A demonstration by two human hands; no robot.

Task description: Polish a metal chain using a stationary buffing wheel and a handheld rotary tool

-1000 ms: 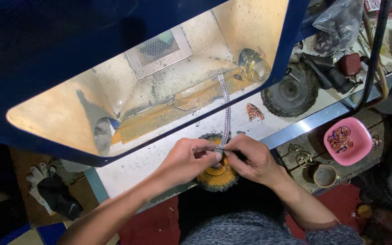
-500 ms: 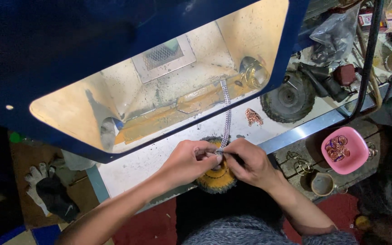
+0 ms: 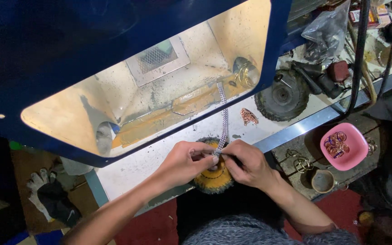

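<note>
My left hand (image 3: 184, 161) and my right hand (image 3: 246, 162) meet over a round yellow buffing wheel (image 3: 214, 180) at the near edge of a white bench. Both pinch the near end of a long silver chain-like strip (image 3: 223, 115). The strip runs straight away from me into the lit opening of a blue hood (image 3: 128, 59). The wheel is partly hidden under my fingers.
A small copper-coloured piece (image 3: 248, 116) lies on the bench beside a black ribbed wheel (image 3: 283, 96). To the right sit a pink bowl of rings (image 3: 343, 145), a small round cup (image 3: 322, 180) and loose wire rings (image 3: 300, 163). A work glove (image 3: 46, 193) lies at the lower left.
My hands and the strip stay in the same place over the wheel. The view has shifted slightly; my fingers have adjusted their pinch a little.
</note>
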